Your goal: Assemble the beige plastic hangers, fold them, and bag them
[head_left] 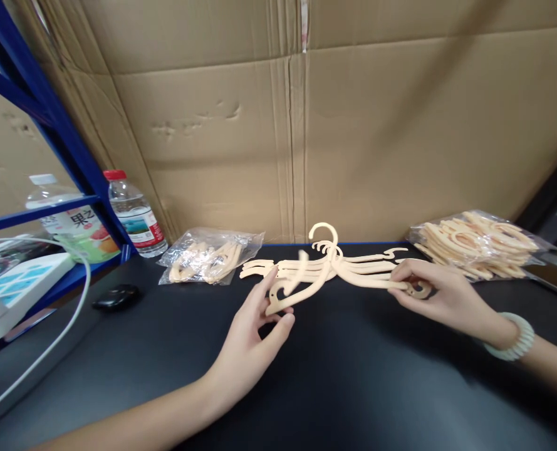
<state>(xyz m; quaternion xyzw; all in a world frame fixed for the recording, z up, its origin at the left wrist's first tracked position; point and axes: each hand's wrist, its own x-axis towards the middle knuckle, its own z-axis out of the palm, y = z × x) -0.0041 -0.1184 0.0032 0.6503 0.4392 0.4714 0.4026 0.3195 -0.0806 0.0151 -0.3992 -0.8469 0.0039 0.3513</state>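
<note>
Head view: right hand (440, 294) pinches one end of the beige clothes hanger (307, 292); left hand (245, 332) curls around the other, its grip unclear. Supporting both ends evenly likely prevents twisting.

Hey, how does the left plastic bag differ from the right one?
The left bag holds a small, low bunch of pieces; the right bag holds a taller stack. The left bag has plenty of slack plastic; the right bag looks fuller. Both are clear, with cream pieces inside.
</note>
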